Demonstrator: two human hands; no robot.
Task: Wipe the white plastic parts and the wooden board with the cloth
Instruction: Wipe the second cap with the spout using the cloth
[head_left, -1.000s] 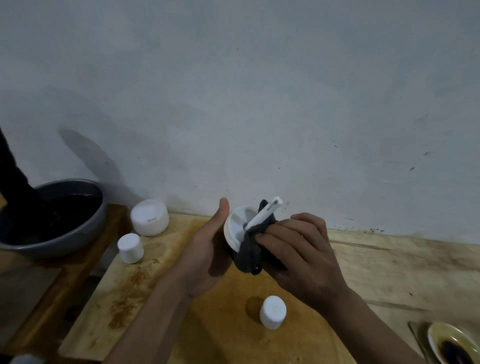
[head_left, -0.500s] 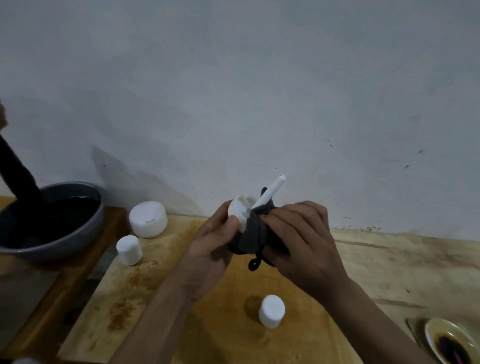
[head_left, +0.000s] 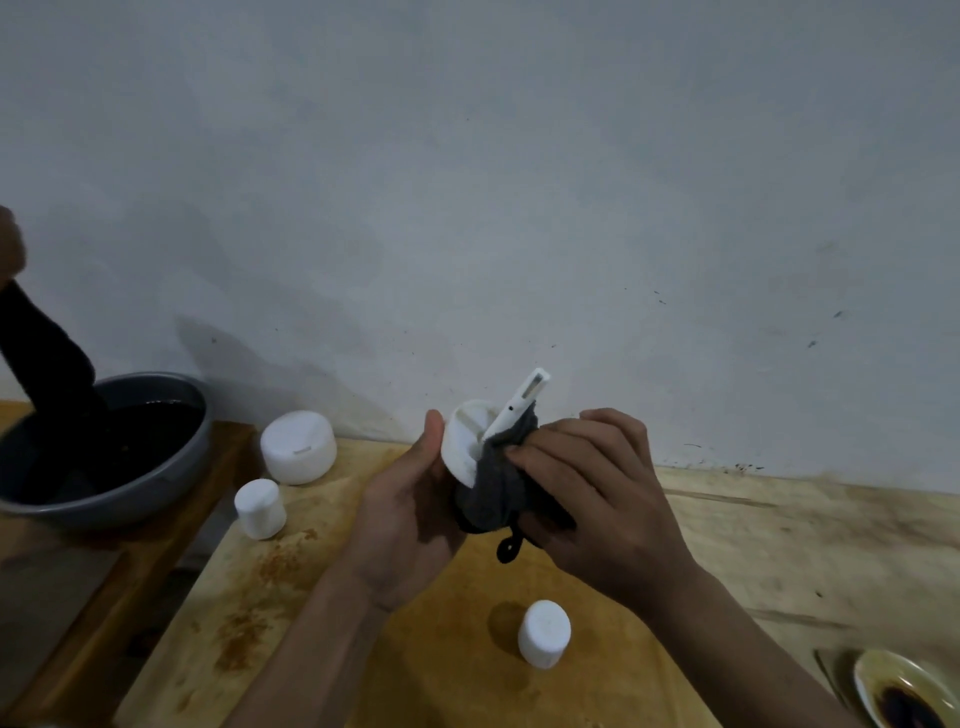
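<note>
My left hand (head_left: 410, 514) grips a round white plastic part (head_left: 465, 441) with a white stem sticking up to the right, held above the stained wooden board (head_left: 249, 587). My right hand (head_left: 592, 499) presses a dark grey cloth (head_left: 493, 493) against that part from the right; a loop of the cloth hangs below. On the board stand a small white cap (head_left: 544, 640) near me, another small white cap (head_left: 260, 508) at the left, and a larger white round lid (head_left: 297, 447) at the back left.
A grey bowl of dark liquid (head_left: 156, 467) sits on a lower wooden stand at the left, with a dark object dipped in it and another person's hand (head_left: 10, 244) at the frame's edge. A small dish with dark sauce (head_left: 904, 691) is at the bottom right. A white wall rises behind.
Both hands rose a little with the part and cloth. My left hand shifted its grip, and the white stem now points higher. The dark object in the bowl moved.
</note>
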